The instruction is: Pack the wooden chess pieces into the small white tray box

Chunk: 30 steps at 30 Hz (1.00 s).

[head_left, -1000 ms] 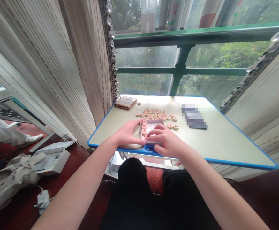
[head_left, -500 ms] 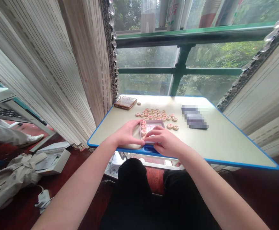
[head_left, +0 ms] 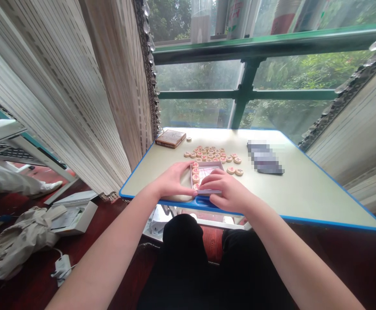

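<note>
Near the table's front edge lies a shallow open box (head_left: 220, 165) with a grid-patterned sheet inside. A column of round Chinese chess pieces (head_left: 195, 177) with red characters lines its left wall. My left hand (head_left: 174, 181) is closed around that left side, thumb at the front corner and fingers at the back corner. My right hand (head_left: 227, 189) reaches over the front wall, fingers stretched into the box and thumb apart from them. Its fingertips are beside the nearest piece; whether they touch it I cannot tell. More loose chess pieces (head_left: 211, 155) lie just behind the box.
A brown flat box (head_left: 171, 139) sits at the back left of the table (head_left: 317, 193), with a lone piece (head_left: 189, 139) beside it. Two pieces (head_left: 235, 171) lie right of the open box. Farther right is a blurred dark item (head_left: 265, 158). Curtains (head_left: 110, 86) hang at left.
My right fingertips have drawn back slightly to the right, and the nearest piece in the box's left column shows more clearly. My left hand keeps its hold on the box.
</note>
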### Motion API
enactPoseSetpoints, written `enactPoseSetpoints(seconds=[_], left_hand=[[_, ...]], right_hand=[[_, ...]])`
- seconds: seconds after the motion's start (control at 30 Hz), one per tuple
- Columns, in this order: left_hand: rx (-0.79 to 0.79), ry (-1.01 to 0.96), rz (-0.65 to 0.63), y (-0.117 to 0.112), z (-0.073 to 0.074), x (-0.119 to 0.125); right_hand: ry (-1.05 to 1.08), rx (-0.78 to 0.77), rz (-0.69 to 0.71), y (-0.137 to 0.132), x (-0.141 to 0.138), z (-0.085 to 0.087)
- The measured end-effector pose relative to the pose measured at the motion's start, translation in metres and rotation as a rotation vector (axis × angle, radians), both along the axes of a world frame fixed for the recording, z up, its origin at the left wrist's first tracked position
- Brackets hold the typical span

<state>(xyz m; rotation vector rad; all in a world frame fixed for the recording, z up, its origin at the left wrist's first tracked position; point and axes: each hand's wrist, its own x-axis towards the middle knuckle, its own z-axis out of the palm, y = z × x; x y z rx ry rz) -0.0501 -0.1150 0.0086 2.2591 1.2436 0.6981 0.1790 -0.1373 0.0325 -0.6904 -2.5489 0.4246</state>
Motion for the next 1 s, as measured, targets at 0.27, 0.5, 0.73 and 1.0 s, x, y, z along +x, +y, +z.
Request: enactPoseSetpoints(seconds=[0.27,0.5,0.73,1.0], left_hand=[[-0.007,0.009,-0.003,0.001,0.0,0.0],[0.005,0.023,-0.007,0.0,0.0,0.0],[-0.025,0.021,0.009,0.001,0.002,0.001],[-0.061,-0.027,-0.015,0.001,0.0,-0.001]], right_hand=[[0.004,0.005,0.006,0.001,0.0,-0.002],[0.064,0.003,0.014,0.0,-0.002,-0.003],[0.298,0.289,-0.574,0.016,0.019,-0.009],[-0.095,0.119,-0.905,0.036,0.036,-0.022]])
